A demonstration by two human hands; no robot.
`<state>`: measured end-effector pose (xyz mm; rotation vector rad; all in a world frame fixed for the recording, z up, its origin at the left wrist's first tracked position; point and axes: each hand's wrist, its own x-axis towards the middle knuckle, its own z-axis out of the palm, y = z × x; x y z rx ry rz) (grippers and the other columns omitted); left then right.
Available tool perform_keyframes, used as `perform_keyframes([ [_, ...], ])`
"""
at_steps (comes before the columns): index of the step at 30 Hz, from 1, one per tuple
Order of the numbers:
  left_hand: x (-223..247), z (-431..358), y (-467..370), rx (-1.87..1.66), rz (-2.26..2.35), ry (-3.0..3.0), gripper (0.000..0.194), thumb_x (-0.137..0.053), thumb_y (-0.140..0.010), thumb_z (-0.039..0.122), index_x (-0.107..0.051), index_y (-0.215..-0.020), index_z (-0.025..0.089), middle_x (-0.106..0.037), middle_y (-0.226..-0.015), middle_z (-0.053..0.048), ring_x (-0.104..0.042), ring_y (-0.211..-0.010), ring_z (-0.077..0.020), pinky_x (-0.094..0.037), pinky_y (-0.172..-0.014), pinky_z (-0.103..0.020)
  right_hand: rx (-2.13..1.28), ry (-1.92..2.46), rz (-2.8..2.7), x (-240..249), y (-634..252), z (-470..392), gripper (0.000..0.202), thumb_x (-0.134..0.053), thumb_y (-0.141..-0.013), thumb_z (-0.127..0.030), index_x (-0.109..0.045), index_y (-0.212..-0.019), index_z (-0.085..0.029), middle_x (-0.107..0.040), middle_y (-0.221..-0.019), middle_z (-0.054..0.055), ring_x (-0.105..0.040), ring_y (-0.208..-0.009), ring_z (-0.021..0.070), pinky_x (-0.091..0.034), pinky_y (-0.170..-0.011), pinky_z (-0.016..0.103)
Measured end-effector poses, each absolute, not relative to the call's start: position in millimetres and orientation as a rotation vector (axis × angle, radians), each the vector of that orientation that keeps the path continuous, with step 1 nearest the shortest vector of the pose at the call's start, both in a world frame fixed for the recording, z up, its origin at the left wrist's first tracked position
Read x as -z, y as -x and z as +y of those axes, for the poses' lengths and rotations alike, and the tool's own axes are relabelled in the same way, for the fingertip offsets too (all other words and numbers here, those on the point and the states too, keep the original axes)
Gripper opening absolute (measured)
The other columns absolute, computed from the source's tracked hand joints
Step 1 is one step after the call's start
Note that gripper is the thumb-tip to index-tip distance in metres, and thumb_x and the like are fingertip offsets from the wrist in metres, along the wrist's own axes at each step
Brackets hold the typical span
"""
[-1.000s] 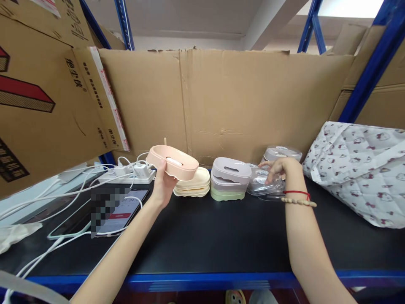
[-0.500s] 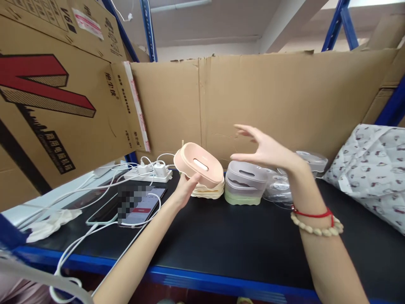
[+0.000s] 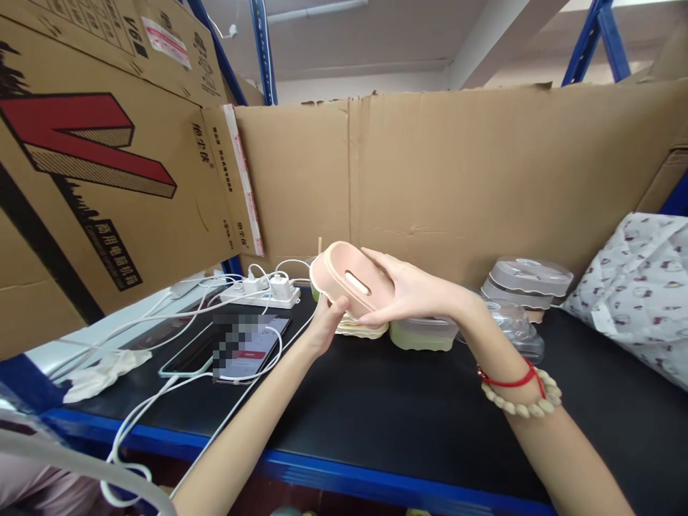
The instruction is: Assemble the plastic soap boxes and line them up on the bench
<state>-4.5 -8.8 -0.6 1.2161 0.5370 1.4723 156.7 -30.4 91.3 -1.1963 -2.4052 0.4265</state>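
Holding one pink box (image 3: 344, 264) between both hands, raised above the black surface (image 3: 387, 408) and tilted, slotted face turned toward the viewer; white visible in the slot. Left hand (image 3: 321, 326) clamped on its lower left side, thumb along the front edge. Right hand (image 3: 416, 290) wrapped around the right end, fingers at the upper edge, thumb below. Below the box: cream stack (image 3: 362, 330), partly covered. Just right of that, a green-and-grey stack (image 3: 424, 335), its top hidden by the right hand. Farther right: clear plastic pieces (image 3: 519, 333) near a stack of grey containers (image 3: 529, 283), then a patterned bag (image 3: 639, 279). Left: power strip (image 3: 287, 297), cables, two phones (image 3: 255, 358).
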Motion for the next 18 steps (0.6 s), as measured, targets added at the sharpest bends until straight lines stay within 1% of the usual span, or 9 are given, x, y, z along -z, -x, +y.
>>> perform_keyframes([
  [3,1,-8,4,-1.452,0.522,-1.225,0.088,-0.077,-0.041,0.063,-0.056,-0.113,0.017,-0.063,-0.121,-0.012,-0.05,-0.122,-0.0356,-0.041,-0.101,-0.045,-0.492,1.138,-2.417,-92,-161,-29,0.099,-0.073,-0.061,-0.056,-0.028,-0.144,-0.027,-0.038,-0.146,0.012,-0.042,-0.129,0.0354,-0.039,-0.103,0.053],
  [5,1,-7,4,-1.447,0.519,-1.209,0.086,-0.076,-0.04,0.066,-0.057,-0.11,0.019,-0.064,-0.12,-0.011,-0.051,-0.121,-0.0357,-0.043,-0.1,-0.045,-0.564,1.096,-2.406,-95,-167,-29,0.095,-0.07,-0.066,-0.056,-0.025,-0.145,-0.028,-0.038,-0.146,0.01,-0.043,-0.128,0.0322,-0.04,-0.104,0.05],
  [8,-1,-4,5,-1.489,0.53,-1.162,0.077,-0.071,-0.044,0.069,-0.061,-0.103,0.02,-0.066,-0.116,-0.009,-0.052,-0.12,-0.0346,-0.044,-0.099,-0.043,-0.522,1.171,-2.299,-104,-185,-31,0.091,-0.064,-0.07,-0.058,-0.021,-0.146,-0.03,-0.035,-0.149,0.007,-0.041,-0.131,0.0317,-0.038,-0.106,0.05],
  [10,-4,-3,5,-1.56,0.55,-1.091,0.067,-0.066,-0.052,0.068,-0.063,-0.098,0.019,-0.069,-0.108,-0.009,-0.052,-0.12,-0.0328,-0.045,-0.098,-0.041,-0.375,1.328,-2.183,-110,-204,-31,0.098,-0.067,-0.066,-0.059,-0.019,-0.147,-0.031,-0.033,-0.15,0.007,-0.037,-0.132,0.0358,-0.035,-0.107,0.053],
  [13,-9,-1,6,-1.71,0.557,-0.926,0.054,-0.062,-0.061,0.06,-0.063,-0.094,0.018,-0.071,-0.1,-0.007,-0.054,-0.118,-0.0294,-0.045,-0.097,-0.036,-0.199,1.513,-2.06,-115,-234,-28,0.109,-0.073,-0.057,-0.058,-0.018,-0.147,-0.03,-0.037,-0.148,0.01,-0.039,-0.13,0.0414,-0.036,-0.105,0.058],
  [15,-12,0,5,-1.79,0.543,-0.827,0.048,-0.061,-0.064,0.056,-0.064,-0.094,0.018,-0.072,-0.098,-0.006,-0.057,-0.115,-0.0275,-0.046,-0.095,-0.034,-0.2,1.6,-2.04,-114,-251,-24,0.111,-0.073,-0.055,-0.058,-0.02,-0.147,-0.028,-0.041,-0.145,0.011,-0.04,-0.129,0.042,-0.037,-0.104,0.059],
  [18,-14,1,5,-1.826,0.56,-0.758,0.043,-0.057,-0.068,0.052,-0.065,-0.094,0.018,-0.072,-0.097,-0.005,-0.059,-0.112,-0.0256,-0.047,-0.094,-0.032,-0.261,1.672,-2.061,-109,-268,-17,0.108,-0.072,-0.055,-0.06,-0.024,-0.146,-0.027,-0.043,-0.143,0.012,-0.041,-0.129,0.04,-0.039,-0.104,0.056],
])
